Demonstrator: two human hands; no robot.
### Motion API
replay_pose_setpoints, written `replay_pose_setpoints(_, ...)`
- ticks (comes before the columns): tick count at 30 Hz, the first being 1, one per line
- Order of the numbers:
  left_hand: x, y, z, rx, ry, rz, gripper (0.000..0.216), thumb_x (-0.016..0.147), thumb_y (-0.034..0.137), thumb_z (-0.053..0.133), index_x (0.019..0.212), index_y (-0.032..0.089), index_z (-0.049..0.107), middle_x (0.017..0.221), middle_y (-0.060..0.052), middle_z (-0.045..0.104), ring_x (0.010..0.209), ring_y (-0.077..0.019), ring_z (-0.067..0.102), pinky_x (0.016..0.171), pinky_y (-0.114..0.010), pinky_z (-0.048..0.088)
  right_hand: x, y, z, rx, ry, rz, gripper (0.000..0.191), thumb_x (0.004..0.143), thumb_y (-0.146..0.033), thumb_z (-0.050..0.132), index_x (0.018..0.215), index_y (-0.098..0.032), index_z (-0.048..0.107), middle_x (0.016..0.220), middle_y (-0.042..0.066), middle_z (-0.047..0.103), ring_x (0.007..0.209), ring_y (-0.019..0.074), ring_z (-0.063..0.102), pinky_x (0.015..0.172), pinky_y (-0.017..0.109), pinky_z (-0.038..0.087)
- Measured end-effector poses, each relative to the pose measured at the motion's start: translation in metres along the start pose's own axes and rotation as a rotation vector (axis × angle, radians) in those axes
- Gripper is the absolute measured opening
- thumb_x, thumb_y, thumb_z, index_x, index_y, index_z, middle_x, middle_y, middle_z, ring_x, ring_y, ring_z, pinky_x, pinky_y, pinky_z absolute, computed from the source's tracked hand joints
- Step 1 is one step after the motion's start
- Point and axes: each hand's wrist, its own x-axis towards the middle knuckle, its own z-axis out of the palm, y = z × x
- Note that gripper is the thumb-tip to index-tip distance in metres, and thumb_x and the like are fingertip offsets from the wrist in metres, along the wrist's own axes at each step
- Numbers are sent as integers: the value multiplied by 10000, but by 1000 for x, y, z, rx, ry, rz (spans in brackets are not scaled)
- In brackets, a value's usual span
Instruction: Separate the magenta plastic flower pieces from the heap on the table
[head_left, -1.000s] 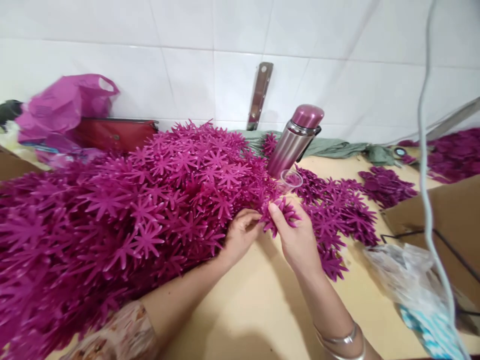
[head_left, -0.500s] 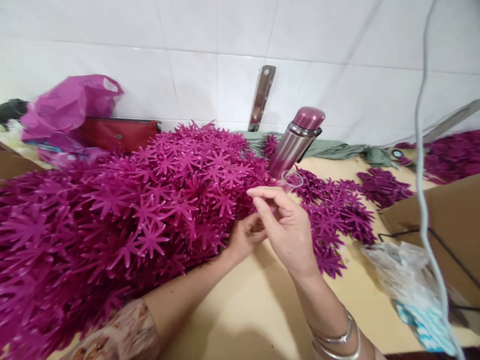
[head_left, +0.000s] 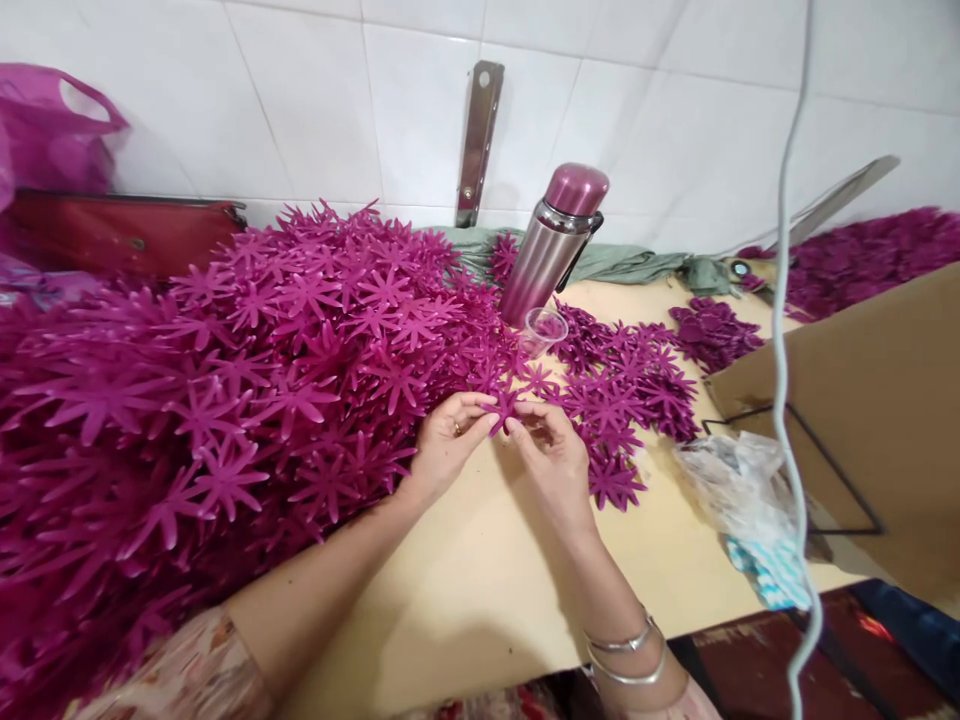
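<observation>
Between my two hands is one small magenta artificial flower piece (head_left: 501,408) with narrow pointed petals. My left hand (head_left: 450,440) pinches its left side between thumb and fingers. On the other side, the thumb and forefinger of my right hand (head_left: 553,455) grip it too. A big heap of magenta artificial flowers (head_left: 300,350) rises to the left, right up against my left hand. Flat, darker flower pieces (head_left: 626,385) lie spread beyond and right of my right hand. Just past my fingers stands a small clear plastic cup (head_left: 544,330).
Behind the cup a steel-and-magenta flask (head_left: 553,245) stands near the tiled wall. At right are a cardboard box (head_left: 862,400), a clear plastic bag (head_left: 739,475) and a hanging grey cable (head_left: 781,330). A red purse (head_left: 120,235) lies back left.
My hands have come level, and a flower piece now shows between their fingertips. My left hand has come out from behind my right. The whole view has shifted right and downward.
</observation>
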Motion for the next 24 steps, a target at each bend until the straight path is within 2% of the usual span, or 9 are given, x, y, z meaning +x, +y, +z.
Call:
replay_pose_setpoints(4, 0, -2, 0, -13, -9, -12, 234, 789, 305, 806, 956, 184, 694, 862, -10, 717, 790, -124, 659, 778, -243, 527, 0, -3, 1, 81, -35, 61, 220, 862, -395, 743, 1010, -238, 705, 995, 50, 710, 921, 214, 643, 826, 359, 523)
replay_pose_setpoints(9, 0, -3, 0, 44, -20, 43, 168, 821, 310, 772, 921, 183, 721, 890, -23, 725, 845, -143, 662, 806, -257, 532, 0, -6, 3, 60, 7, -12, 118, 865, -338, 738, 896, -228, 707, 957, 39, 679, 944, 209, 631, 902, 380, 497)
replay_pose_setpoints(11, 0, -4, -1, 85, -27, 53, 162, 845, 317, 749, 938, 184, 734, 911, -32, 733, 863, -151, 663, 818, -264, 533, 1, -5, 4, 98, 3, 7, 122, 847, -332, 752, 857, -226, 692, 959, 39, 677, 950, 209, 632, 910, 381, 498)
replay_pose_setpoints(14, -1, -3, -2, 140, -43, 59, 160, 879, 323, 714, 955, 186, 743, 933, -40, 741, 872, -158, 664, 827, -270, 530, 3, -3, 4, 279, -28, 117, 217, 782, -335, 809, 877, -241, 638, 971, 26, 688, 934, 200, 648, 894, 374, 519)
replay_pose_setpoints(17, -1, -3, -3, 169, -37, 82, 147, 889, 318, 702, 946, 188, 741, 943, -42, 740, 877, -158, 662, 831, -269, 525, 5, -1, 4, 462, -49, 215, 409, 699, -314, 867, 1008, -275, 601, 943, -6, 700, 888, 180, 662, 876, 360, 539)
replay_pose_setpoints(19, 0, -4, -3, 168, -18, 93, 147, 883, 321, 707, 934, 187, 737, 939, -43, 733, 877, -161, 658, 831, -272, 524, 6, 1, 3, 499, -54, 248, 479, 692, -307, 868, 1090, -292, 601, 879, -31, 694, 841, 169, 661, 878, 361, 544)
replay_pose_setpoints(21, 0, -4, -3, 162, -17, 93, 157, 882, 330, 709, 936, 184, 733, 933, -45, 727, 878, -164, 656, 842, -280, 523, 6, 3, 1, 487, -60, 265, 465, 712, -315, 858, 1114, -295, 625, 842, -40, 681, 810, 165, 655, 881, 368, 545)
replay_pose_setpoints(24, 0, -5, -2, 140, -49, 73, 180, 885, 336, 709, 975, 180, 729, 953, -50, 728, 893, -166, 660, 860, -287, 522, 5, 8, -1, 448, -79, 256, 303, 769, -360, 828, 1014, -273, 673, 862, -24, 683, 786, 161, 634, 839, 352, 533)
